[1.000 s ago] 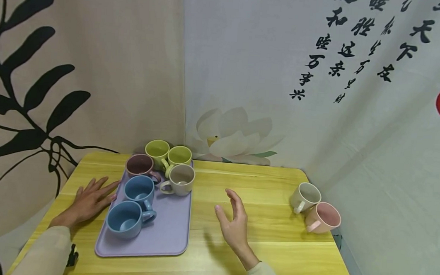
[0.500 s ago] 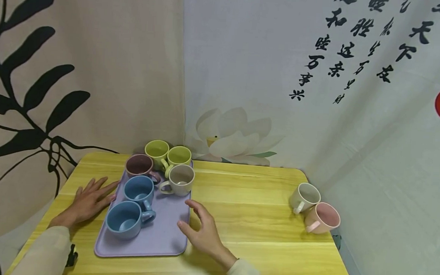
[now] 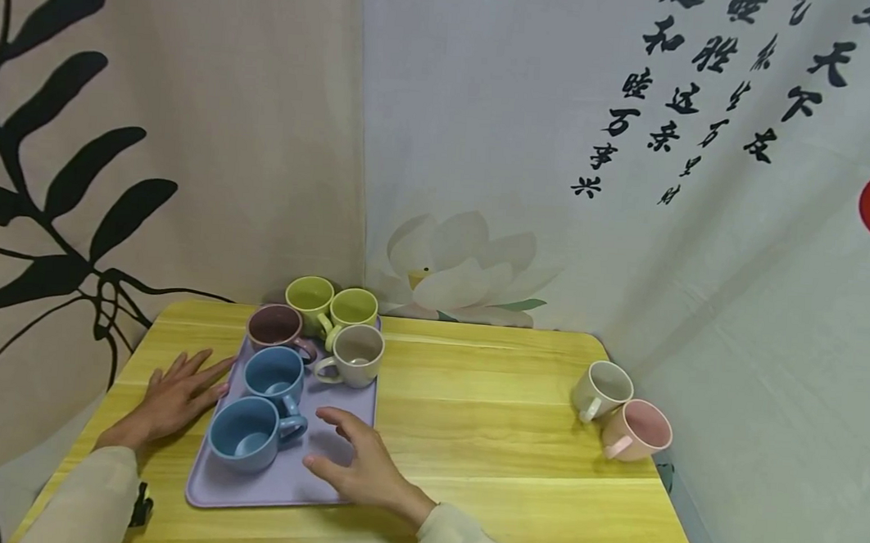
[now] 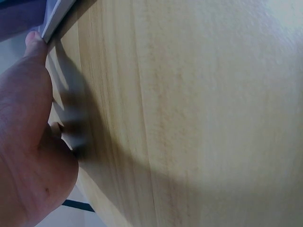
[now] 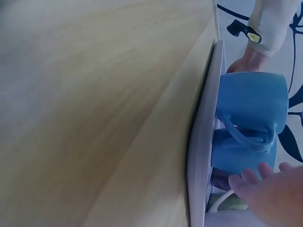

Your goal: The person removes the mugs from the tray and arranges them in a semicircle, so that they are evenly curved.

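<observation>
A lilac tray (image 3: 276,493) on the table carries two blue mugs, a plum mug (image 3: 273,329), a beige mug (image 3: 360,362) and two yellow-green mugs. My left hand (image 3: 173,397) lies on the table with spread fingers, fingertips at the tray's left edge; in the left wrist view the thumb (image 4: 35,45) meets that edge. Over the right part of the tray is my right hand (image 3: 366,461), thumb and fingers apart and nothing between them. Its fingertips point toward the handle of the nearer blue mug (image 3: 244,446). The farther blue mug (image 3: 273,370) stands just behind.
Near the right edge of the wooden table (image 3: 515,440), a whitish mug (image 3: 602,393) and a pink mug (image 3: 636,434) stand side by side. A printed cloth (image 3: 486,143) hangs right behind the table.
My right hand has moved left from above the bare table to above the tray, its fingers still apart. The left hand and the mugs have stayed in place.
</observation>
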The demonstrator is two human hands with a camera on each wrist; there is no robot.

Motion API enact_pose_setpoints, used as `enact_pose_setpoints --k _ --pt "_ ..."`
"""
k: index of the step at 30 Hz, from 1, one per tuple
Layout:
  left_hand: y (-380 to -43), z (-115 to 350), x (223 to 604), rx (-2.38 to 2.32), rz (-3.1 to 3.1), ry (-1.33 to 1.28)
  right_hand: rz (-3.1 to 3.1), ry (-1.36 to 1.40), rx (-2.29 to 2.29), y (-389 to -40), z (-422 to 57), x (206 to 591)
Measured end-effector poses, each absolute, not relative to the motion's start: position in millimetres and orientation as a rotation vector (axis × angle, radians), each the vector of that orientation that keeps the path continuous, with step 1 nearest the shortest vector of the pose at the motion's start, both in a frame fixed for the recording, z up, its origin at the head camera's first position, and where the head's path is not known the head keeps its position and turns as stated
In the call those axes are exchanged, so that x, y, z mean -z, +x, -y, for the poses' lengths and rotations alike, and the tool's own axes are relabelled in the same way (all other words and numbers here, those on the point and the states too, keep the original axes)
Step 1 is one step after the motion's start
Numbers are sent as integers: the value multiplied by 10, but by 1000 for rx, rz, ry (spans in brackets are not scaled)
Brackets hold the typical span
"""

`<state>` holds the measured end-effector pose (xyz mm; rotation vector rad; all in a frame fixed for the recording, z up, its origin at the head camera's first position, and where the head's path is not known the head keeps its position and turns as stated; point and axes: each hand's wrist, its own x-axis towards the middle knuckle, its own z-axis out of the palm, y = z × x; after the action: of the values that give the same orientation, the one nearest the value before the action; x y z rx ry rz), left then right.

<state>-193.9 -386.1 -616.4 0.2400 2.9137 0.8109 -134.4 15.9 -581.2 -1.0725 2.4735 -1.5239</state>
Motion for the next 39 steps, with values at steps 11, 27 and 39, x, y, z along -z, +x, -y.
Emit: enact_pose_setpoints --k 11,27,39 --pt "-1932 3852 6159 -812 -2908 231 -2452 -1068 1461 -1330 20 5803" --pt "-1925 3870 6173 -822 -2913 238 -2199 -944 1645 -1286 174 5781" --pt "-1934 3869 6176 -813 -2922 250 -2212 -781 1711 -1256 233 5789"
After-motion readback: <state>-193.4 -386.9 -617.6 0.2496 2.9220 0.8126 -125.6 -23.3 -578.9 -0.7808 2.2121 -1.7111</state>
